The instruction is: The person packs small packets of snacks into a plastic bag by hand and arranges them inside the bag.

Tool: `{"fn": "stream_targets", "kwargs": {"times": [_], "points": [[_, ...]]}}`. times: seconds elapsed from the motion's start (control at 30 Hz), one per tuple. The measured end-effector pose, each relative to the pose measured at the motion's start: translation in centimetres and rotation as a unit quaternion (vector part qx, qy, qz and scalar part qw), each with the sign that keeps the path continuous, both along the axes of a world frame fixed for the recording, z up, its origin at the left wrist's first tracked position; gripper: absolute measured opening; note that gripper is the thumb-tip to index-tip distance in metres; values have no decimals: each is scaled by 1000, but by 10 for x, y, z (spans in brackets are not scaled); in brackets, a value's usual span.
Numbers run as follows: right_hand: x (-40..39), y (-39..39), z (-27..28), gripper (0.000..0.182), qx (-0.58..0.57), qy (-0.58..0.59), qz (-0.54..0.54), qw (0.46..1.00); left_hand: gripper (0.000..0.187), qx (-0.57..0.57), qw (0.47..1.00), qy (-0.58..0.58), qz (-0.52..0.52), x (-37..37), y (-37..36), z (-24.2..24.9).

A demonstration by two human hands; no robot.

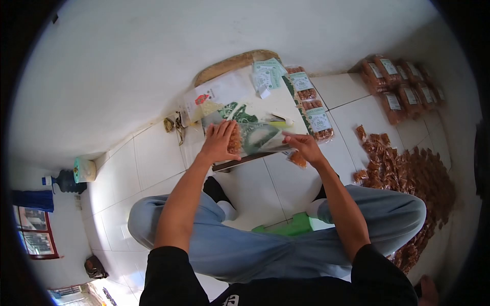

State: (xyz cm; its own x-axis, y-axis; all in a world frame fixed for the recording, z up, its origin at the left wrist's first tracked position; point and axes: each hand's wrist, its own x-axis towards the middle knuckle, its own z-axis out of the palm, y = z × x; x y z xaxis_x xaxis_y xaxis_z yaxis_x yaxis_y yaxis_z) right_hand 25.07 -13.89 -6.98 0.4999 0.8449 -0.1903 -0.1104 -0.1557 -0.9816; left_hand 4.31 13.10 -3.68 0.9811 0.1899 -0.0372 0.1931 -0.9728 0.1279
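Observation:
A long clear plastic bag (259,138) lies across the front of a low table (250,109), with orange-brown snack packets (234,139) packed into its left end. My left hand (220,142) is wrapped over that filled end, thumb toward me. At the other, flat end, my right hand (304,148) pinches the plastic between thumb and fingers. Just below my right hand sits a loose orange packet (297,159). Behind the bag, a yellow-and-black tool (278,121), perhaps a cutter, rests on the table, and green printed labels (269,73) lie toward the back.
Labelled filled bags (317,121) stand along the table's right side. More are stacked (403,86) by the wall. A large heap of small packets (408,178) covers the floor at right. A green stool (286,227) is between my legs.

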Motion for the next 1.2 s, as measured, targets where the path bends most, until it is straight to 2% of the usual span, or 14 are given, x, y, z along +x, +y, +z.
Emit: {"fn": "stream_targets", "kwargs": {"times": [0.17,0.23,0.27,0.47,0.57,0.63,0.67,0.73,0.77,0.87,0.93,1.03,1.17,1.2], "points": [[16,-4,21,35,3,37,-78,996,132,6,999,34,14,8,-7,3],[27,-2,7,32,-107,-29,-182,977,133,4,999,30,18,9,-6,2],[28,0,-1,27,-93,-200,-213,952,135,2,999,27,24,8,-4,0],[33,23,6,21,-101,-332,-78,934,136,-14,999,29,-5,7,1,1],[58,19,4,16,-97,-405,-90,905,135,-26,999,31,-6,7,2,5],[86,4,-1,13,-55,-404,-166,898,135,-22,999,24,-13,6,6,1],[108,-11,-2,14,-84,-390,-171,901,135,-14,1000,17,-9,4,6,-2],[147,-51,-5,20,-163,-398,-160,888,135,-18,1000,18,-8,7,6,-3],[160,-77,-4,20,-264,-412,-130,862,135,-13,1000,22,0,7,5,-2],[192,-172,-70,22,-488,-428,47,760,135,-13,1000,16,3,9,5,-1],[161,-212,-84,50,-623,-451,195,609,134,-18,1000,13,5,10,5,1],[102,-233,-68,60,-656,-372,145,641,133,-11,1000,16,9,13,4,4],[98,-253,-101,47,-636,-400,139,646,134,-16,999,25,20,15,4,4],[100,-254,-102,42,-596,-465,162,634,134,-11,999,24,18,15,5,4]]}}
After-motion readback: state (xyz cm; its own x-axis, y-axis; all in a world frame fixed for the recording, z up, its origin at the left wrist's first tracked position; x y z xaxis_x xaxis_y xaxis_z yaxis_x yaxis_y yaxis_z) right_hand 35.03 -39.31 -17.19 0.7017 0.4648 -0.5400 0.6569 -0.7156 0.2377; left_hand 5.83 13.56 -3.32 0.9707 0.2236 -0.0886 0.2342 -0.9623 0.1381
